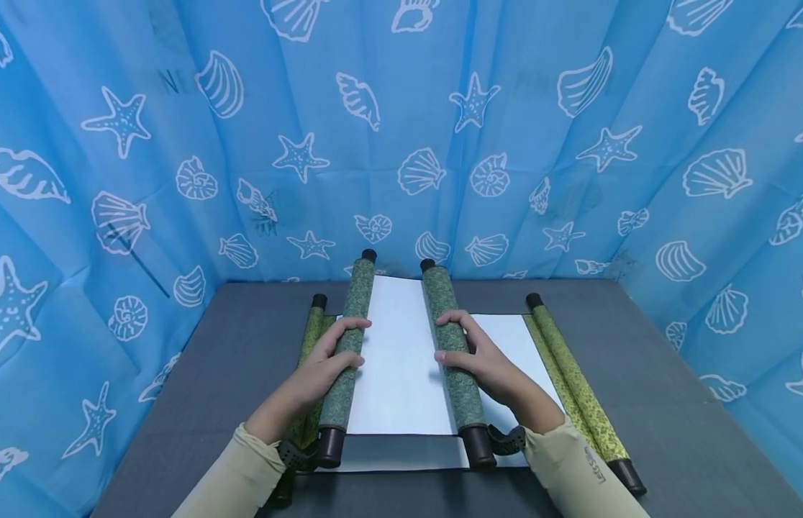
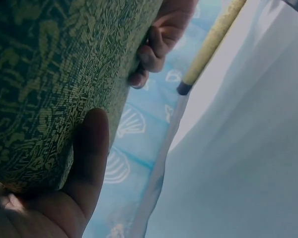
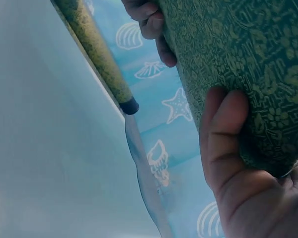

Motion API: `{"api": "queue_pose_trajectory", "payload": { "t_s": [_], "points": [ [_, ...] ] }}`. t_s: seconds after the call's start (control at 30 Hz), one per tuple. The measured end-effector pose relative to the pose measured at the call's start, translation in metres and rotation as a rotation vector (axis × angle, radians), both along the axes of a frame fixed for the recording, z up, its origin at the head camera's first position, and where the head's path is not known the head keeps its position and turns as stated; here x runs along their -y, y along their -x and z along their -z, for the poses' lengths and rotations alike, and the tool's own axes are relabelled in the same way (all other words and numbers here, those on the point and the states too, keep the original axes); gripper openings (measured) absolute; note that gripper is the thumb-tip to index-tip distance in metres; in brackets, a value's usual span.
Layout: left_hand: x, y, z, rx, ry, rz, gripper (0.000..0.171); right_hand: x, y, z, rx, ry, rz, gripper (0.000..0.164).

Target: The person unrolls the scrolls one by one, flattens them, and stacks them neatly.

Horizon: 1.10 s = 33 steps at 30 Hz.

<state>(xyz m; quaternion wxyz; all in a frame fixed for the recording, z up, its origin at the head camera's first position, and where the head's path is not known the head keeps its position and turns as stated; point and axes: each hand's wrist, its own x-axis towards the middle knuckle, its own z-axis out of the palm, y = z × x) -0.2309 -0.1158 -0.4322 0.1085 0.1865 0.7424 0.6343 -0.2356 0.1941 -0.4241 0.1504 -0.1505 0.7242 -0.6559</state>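
Observation:
Both hands hold a green patterned hanging scroll, part unrolled, with a white sheet [image 1: 401, 360] between its two rolls. My left hand [image 1: 324, 367] grips the left green roll [image 1: 351, 338], thumb on one side and fingers round the other. The right green roll [image 1: 455, 338] is held the same way by my right hand [image 1: 479, 356]. Dark knobs cap the ends of both rolls. In the wrist views, the left thumb [image 2: 92, 148] and right thumb [image 3: 226, 134] lie against the patterned cloth. The held scroll is raised above a second scroll, whose white sheet [image 1: 511, 345] it partly covers.
The second scroll lies spread on the grey table [image 1: 246, 345]. Its yellow-green right roll [image 1: 579, 381] slants toward the front right; its left roll [image 1: 313, 324] is partly behind my left hand and the held roll. A blue shell-print curtain [image 1: 401, 144] hangs behind and at both sides.

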Motion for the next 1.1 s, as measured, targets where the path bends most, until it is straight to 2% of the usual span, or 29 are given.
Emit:
{"api": "queue_pose_trajectory", "payload": {
  "t_s": [0.23, 0.47, 0.97, 1.1],
  "points": [
    [0.001, 0.003, 0.005, -0.009, -0.009, 0.02, 0.055, -0.001, 0.0, 0.0, 0.0, -0.003, 0.001, 0.067],
    [0.005, 0.005, 0.005, 0.006, -0.012, 0.012, 0.058, -0.005, 0.002, -0.002, 0.002, -0.023, 0.024, 0.07],
    [0.011, 0.005, -0.004, -0.033, 0.03, -0.01, 0.059, -0.011, 0.004, -0.007, 0.04, -0.02, 0.017, 0.057],
    [0.012, 0.006, -0.003, -0.039, 0.044, -0.018, 0.06, -0.01, 0.004, -0.006, 0.027, -0.006, 0.023, 0.044]
  ]
}}
